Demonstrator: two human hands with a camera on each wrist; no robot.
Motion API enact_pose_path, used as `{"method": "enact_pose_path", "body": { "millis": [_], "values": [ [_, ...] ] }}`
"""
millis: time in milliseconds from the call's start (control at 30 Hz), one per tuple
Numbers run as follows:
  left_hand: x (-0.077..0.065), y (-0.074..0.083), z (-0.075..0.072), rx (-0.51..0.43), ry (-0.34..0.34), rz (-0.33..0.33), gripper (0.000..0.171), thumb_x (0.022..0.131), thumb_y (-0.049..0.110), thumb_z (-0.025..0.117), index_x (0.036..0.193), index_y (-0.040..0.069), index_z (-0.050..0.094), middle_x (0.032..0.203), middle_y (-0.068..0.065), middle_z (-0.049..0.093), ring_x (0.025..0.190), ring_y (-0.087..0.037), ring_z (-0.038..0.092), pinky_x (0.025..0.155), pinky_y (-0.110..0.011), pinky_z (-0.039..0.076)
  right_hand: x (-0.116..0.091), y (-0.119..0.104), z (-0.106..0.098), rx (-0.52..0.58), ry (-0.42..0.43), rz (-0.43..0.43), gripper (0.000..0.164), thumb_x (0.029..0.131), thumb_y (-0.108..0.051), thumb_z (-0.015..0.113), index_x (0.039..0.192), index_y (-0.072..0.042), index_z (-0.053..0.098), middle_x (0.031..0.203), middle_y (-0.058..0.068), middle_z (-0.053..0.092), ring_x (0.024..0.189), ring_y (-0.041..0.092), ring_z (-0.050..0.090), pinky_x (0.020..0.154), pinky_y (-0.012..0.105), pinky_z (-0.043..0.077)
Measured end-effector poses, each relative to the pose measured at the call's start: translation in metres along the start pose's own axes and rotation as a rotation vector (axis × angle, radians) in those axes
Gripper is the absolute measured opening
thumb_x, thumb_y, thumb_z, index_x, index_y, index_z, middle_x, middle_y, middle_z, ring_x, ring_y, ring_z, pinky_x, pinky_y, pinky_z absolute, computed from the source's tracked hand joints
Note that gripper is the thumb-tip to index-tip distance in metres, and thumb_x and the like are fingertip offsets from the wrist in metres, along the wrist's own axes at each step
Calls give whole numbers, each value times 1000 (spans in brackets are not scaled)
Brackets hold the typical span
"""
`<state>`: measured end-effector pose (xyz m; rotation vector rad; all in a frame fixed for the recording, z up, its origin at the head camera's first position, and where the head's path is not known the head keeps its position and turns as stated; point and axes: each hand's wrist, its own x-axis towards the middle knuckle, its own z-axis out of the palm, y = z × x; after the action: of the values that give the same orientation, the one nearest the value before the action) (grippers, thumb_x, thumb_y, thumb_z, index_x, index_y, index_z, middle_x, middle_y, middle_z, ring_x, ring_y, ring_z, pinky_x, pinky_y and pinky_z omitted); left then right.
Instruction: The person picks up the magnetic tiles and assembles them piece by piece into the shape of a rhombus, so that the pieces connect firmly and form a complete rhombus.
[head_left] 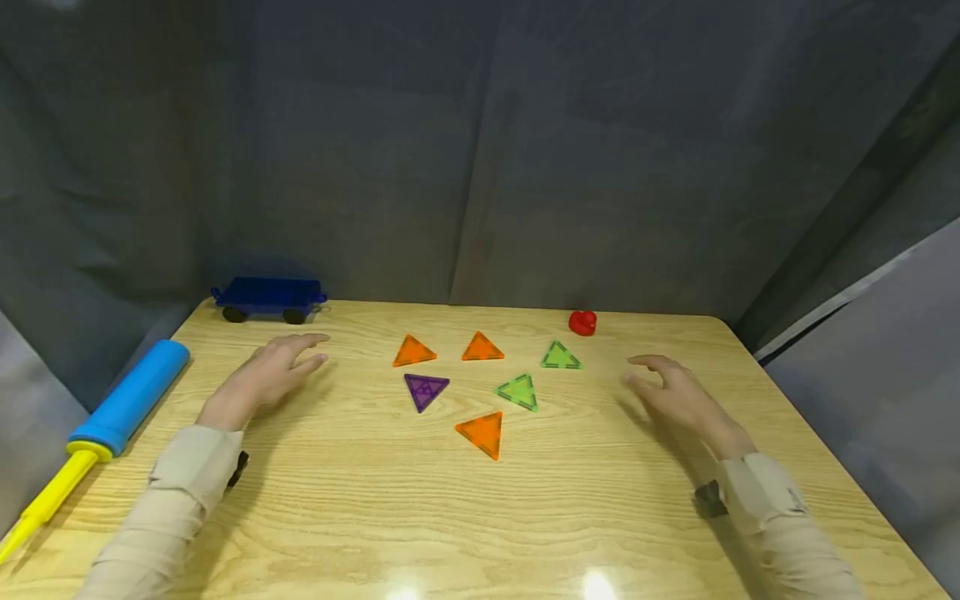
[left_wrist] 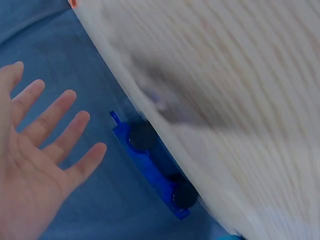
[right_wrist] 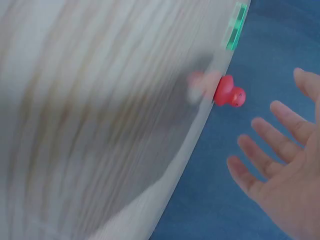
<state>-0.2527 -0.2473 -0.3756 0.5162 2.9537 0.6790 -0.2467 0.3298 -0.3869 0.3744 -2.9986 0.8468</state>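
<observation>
My left hand (head_left: pixel 262 379) hovers over the left part of the table, fingers spread and holding nothing. Close beyond it stands a blue toy wagon (head_left: pixel 272 298) with black wheels. On the right, my right hand (head_left: pixel 678 404) is also empty, its fingers extended toward the middle. A small red toy duck (right_wrist: pixel 228 92) sits near the back edge, ahead of that hand. Between the hands lie flat triangular tiles: a purple triangle (head_left: pixel 425 390), a front orange triangle (head_left: pixel 483 433), two more orange ones behind, a green triangle (head_left: pixel 520 392) and another green triangle (head_left: pixel 561 357).
A blue and yellow hand pump (head_left: pixel 135 396) lies along the table's left edge, outside my left forearm. The wooden table (head_left: pixel 375 525) ends at a dark curtain (head_left: pixel 480 150) behind. Grey cloth hangs at both sides.
</observation>
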Motion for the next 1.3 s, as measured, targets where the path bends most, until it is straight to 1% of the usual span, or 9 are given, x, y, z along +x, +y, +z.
{"method": "enact_pose_path", "body": {
  "millis": [100, 233, 300, 433, 633, 800, 1000, 1167, 1300],
  "values": [
    [3, 3, 3, -20, 0, 17, 64, 100, 51, 35, 146, 7, 37, 147, -23, 36, 134, -45, 30, 108, -57, 25, 2, -8, 4, 23, -6, -28, 55, 98, -39, 51, 134, 3, 49, 135, 27, 47, 124, 47, 41, 97, 61, 36],
    [9, 8, 8, -17, 6, 53, 58, 101, 45, 39, 143, 5, 41, 142, -22, 43, 131, -43, 36, 104, -60, 29, 4, -18, 13, 29, 5, -80, 46, 97, -32, 56, 129, 1, 54, 129, 21, 55, 118, 41, 48, 95, 57, 40],
    [11, 11, 9, -3, 7, 70, 55, 102, 41, 40, 142, 4, 43, 139, -23, 46, 129, -42, 40, 104, -59, 30, 5, -23, 16, 24, -5, -93, 47, 96, -33, 57, 129, 0, 55, 129, 19, 56, 118, 40, 49, 95, 57, 40],
    [13, 19, 13, 2, -20, 81, 48, 102, 33, 45, 140, 4, 45, 136, -22, 49, 127, -42, 42, 102, -59, 32, 8, -32, 24, 25, -37, -108, 46, 96, -33, 58, 129, -1, 56, 131, 18, 55, 119, 39, 49, 96, 57, 41],
    [14, 30, 20, -27, -48, 103, 44, 101, 27, 47, 139, 4, 47, 136, -21, 50, 127, -40, 43, 103, -58, 33, 9, -46, 35, 42, -77, -157, 44, 95, -33, 59, 128, -4, 57, 129, 17, 56, 119, 38, 50, 96, 57, 41],
    [14, 41, 26, -57, -81, 122, 45, 102, 29, 45, 139, 5, 47, 139, -19, 48, 128, -40, 41, 105, -58, 31, 7, -59, 43, 56, -113, -186, 43, 94, -32, 60, 128, -5, 58, 128, 14, 57, 119, 36, 50, 96, 55, 42],
    [17, 52, 40, -87, -123, 141, 46, 101, 32, 46, 140, 8, 47, 140, -17, 48, 130, -38, 40, 106, -56, 31, 2, -77, 52, 45, -180, -208, 41, 94, -33, 61, 126, -8, 59, 129, 12, 57, 120, 34, 50, 96, 53, 43],
    [17, 59, 49, -116, -152, 166, 45, 101, 32, 47, 140, 9, 47, 141, -16, 46, 131, -37, 38, 107, -56, 30, -2, -92, 60, 51, -251, -258, 46, 93, -40, 59, 126, -8, 58, 130, 10, 56, 120, 33, 51, 97, 51, 43],
    [19, 66, 53, -151, -174, 193, 46, 101, 31, 47, 140, 8, 46, 143, -16, 44, 133, -38, 35, 108, -56, 28, -3, -100, 68, 56, -293, -301, 46, 93, -40, 59, 126, -8, 58, 129, 8, 57, 119, 29, 52, 97, 48, 43]
  ]
}}
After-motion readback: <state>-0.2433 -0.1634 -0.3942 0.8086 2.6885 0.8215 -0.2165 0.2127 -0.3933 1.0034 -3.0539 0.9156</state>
